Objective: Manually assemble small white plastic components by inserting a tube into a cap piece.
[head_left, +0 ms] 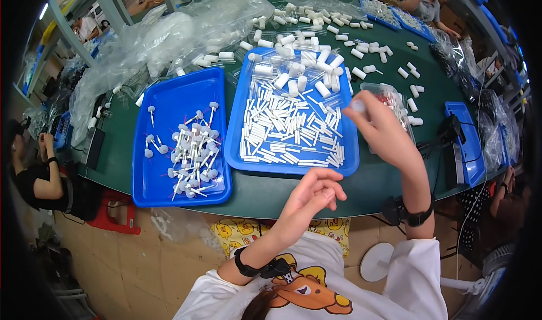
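My right hand (pixel 377 125) is above the right rim of the blue tray (pixel 237 159), its fingers closed on a white cylinder (pixel 358 105). Just in front of that tray's near edge hangs my left hand (pixel 313 198), fingers loosely bent and apart, with nothing visible in them. Many short white sticks (pixel 282 122) fill the tray's near part. White cylinders with clear thin tubes (pixel 293 69) are heaped in its far part. In a second blue tray (pixel 152 179) to the left lies a pile of white sticks with round pale heads and fine red wires (pixel 195 150).
Beside my right hand stands a clear box with red pieces (pixel 389 97). More white cylinders (pixel 357 53) are scattered over the green table (pixel 254 198). Crumpled clear plastic bags (pixel 169 35) lie at the far left. Other people (pixel 48 173) sit around the table.
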{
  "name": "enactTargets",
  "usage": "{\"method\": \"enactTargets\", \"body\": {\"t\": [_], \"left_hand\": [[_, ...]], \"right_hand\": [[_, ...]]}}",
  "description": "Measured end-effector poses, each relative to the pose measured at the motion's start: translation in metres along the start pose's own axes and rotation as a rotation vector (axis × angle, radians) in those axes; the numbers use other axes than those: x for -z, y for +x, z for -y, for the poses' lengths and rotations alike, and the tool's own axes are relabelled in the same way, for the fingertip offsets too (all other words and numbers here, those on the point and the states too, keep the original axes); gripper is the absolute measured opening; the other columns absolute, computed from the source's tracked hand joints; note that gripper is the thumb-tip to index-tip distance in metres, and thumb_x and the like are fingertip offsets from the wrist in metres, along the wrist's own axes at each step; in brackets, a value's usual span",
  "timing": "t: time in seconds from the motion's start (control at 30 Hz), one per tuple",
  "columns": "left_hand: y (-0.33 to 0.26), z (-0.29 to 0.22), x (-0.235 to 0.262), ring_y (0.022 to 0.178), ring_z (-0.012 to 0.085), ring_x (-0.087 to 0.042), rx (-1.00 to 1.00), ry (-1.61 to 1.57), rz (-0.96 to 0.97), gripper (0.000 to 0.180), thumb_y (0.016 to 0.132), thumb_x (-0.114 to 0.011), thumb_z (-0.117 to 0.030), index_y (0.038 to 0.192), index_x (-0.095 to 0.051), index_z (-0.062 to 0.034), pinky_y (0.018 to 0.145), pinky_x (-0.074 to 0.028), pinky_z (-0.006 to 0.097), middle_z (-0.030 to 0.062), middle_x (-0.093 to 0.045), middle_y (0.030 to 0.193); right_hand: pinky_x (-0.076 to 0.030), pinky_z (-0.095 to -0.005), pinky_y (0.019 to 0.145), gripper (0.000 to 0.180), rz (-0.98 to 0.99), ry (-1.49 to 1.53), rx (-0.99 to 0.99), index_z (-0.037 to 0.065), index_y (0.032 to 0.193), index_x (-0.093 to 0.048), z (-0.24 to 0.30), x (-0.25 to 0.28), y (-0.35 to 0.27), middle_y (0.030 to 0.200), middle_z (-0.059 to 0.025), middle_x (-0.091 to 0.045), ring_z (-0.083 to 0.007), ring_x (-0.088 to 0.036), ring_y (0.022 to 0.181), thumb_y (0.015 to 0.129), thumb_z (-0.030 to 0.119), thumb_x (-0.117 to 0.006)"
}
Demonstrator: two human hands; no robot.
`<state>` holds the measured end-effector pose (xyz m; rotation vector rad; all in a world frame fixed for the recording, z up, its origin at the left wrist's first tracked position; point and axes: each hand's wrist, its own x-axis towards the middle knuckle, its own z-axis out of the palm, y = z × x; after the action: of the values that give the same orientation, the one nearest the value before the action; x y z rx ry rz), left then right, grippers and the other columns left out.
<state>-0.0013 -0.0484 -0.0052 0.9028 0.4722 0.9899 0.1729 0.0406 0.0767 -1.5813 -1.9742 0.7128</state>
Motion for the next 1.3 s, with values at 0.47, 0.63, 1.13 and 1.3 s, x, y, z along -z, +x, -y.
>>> {"method": "enactTargets", "body": {"t": [0.47,0.63,1.13,1.3], "left_hand": [[-0.005,-0.008,0.009,0.087,0.0146,-0.055,0.032,0.211,-0.043,0.026,0.095,-0.043,-0.016,0.116,-0.047,0.0,0.08,-0.043,0.029,0.0098,-0.057,0.099],[-0.004,-0.016,0.013,0.106,0.0239,-0.055,-0.035,-0.005,-0.137,0.045,0.099,-0.036,-0.029,0.132,-0.033,0.0005,0.092,-0.042,0.037,0.0165,-0.051,0.12],[-0.015,-0.039,0.023,0.081,0.0128,-0.051,-0.185,0.575,-0.154,0.028,0.093,-0.047,-0.009,0.12,-0.046,-0.0002,0.074,-0.041,0.026,0.0062,-0.055,0.089],[-0.018,-0.046,0.018,0.071,0.0112,-0.046,-0.166,0.809,0.027,0.044,0.083,-0.059,-0.008,0.124,-0.045,0.0021,0.064,-0.038,0.024,0.0041,-0.049,0.079]], "right_hand": [[-0.046,-0.0347,0.075,0.025,0.017,-0.028,0.025,-0.003,0.104,-0.052,-0.024,-0.024,0.02,0.097,-0.0205,-0.062,-0.0286,-0.062,0.087,0.089,0.017,-0.056],[-0.046,-0.0344,0.079,0.023,0.156,0.297,0.203,-0.002,0.107,-0.055,0.028,-0.004,-0.053,0.095,-0.0145,-0.061,-0.0305,-0.06,0.088,0.086,0.008,-0.059],[-0.048,-0.0266,0.07,0.042,-0.214,0.704,0.305,-0.001,0.101,-0.067,-0.012,-0.051,-0.087,0.097,-0.0123,-0.061,-0.0178,-0.06,0.086,0.064,0.014,-0.081],[-0.05,-0.0273,0.067,0.038,-0.302,0.623,0.403,0.001,0.094,-0.066,-0.009,-0.053,-0.09,0.09,-0.0114,-0.063,-0.0192,-0.062,0.083,0.061,0.005,-0.083]]}}
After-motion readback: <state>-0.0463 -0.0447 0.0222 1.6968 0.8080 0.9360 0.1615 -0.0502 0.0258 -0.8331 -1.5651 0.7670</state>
